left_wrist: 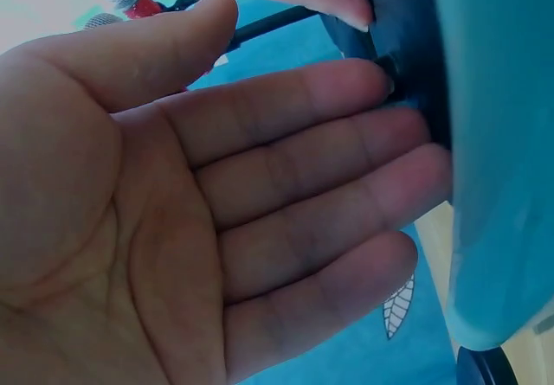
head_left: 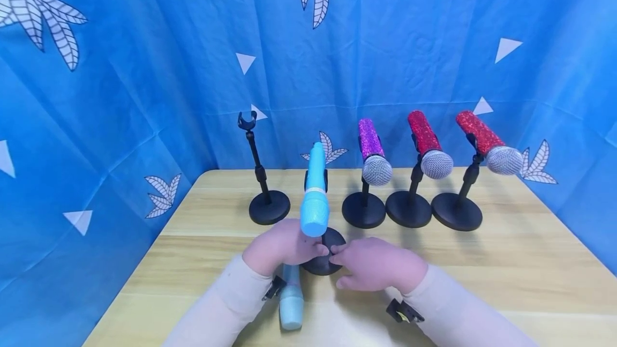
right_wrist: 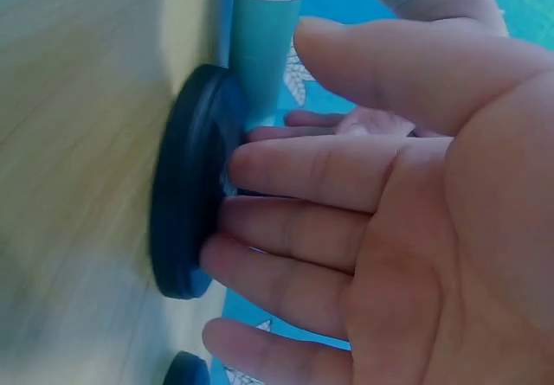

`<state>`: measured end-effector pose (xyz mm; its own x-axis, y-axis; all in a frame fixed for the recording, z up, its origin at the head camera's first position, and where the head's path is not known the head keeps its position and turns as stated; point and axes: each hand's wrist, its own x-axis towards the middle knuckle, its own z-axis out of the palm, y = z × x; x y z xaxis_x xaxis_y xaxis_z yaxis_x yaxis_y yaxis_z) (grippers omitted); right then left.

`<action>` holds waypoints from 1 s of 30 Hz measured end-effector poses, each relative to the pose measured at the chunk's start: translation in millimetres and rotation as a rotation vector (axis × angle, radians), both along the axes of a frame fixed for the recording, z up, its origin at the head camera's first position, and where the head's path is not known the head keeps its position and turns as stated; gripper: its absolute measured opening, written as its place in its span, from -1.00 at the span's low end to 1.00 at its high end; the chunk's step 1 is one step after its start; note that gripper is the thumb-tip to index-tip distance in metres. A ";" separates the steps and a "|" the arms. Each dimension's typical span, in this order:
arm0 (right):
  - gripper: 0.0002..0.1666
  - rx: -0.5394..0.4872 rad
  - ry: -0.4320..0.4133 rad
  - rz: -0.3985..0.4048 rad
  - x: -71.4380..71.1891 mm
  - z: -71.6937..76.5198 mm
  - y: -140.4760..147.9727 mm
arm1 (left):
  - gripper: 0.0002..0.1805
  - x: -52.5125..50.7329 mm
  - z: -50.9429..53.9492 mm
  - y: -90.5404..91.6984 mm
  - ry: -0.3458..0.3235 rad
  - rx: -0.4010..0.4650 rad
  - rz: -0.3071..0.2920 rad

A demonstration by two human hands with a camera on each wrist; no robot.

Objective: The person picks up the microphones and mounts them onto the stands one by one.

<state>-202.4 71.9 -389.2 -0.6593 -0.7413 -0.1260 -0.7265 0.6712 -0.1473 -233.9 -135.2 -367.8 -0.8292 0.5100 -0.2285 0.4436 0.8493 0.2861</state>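
Note:
A light blue microphone (head_left: 315,189) rests in the clip of a black desk stand, its head tilted down toward me. The round stand base (head_left: 319,268) sits on the table between my hands. My left hand (head_left: 284,242) reaches to the base from the left, fingers straight in the left wrist view, their tips at the dark base. From the right, my right hand (head_left: 378,264) extends its fingers (right_wrist: 286,229) against the base's upper side. Neither hand curls round anything. A second blue microphone (head_left: 291,304) lies on the table beside my left wrist, partly hidden by it.
Behind, to the left, a black stand (head_left: 262,175) has a bare clip. To the right stand a purple microphone (head_left: 370,138) and two red microphones (head_left: 424,133), each on its own stand. Blue patterned cloth (head_left: 409,42) hangs around the wooden table (head_left: 193,277).

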 end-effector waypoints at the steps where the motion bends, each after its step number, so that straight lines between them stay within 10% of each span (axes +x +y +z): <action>1: -0.33 0.008 0.016 -0.005 -0.5 -0.7 -1.3 | -0.67 -0.7 -0.4 -0.5 0.028 -0.021 -0.023; 12: -0.29 0.024 0.096 -0.017 -20.9 -7.9 -7.4 | -0.61 -27.0 -4.4 -10.7 0.025 -0.070 -0.081; 30: -0.35 -0.078 -0.056 -0.143 -74.5 -14.5 -9.2 | -0.67 -80.3 1.2 6.5 -0.068 -0.182 0.086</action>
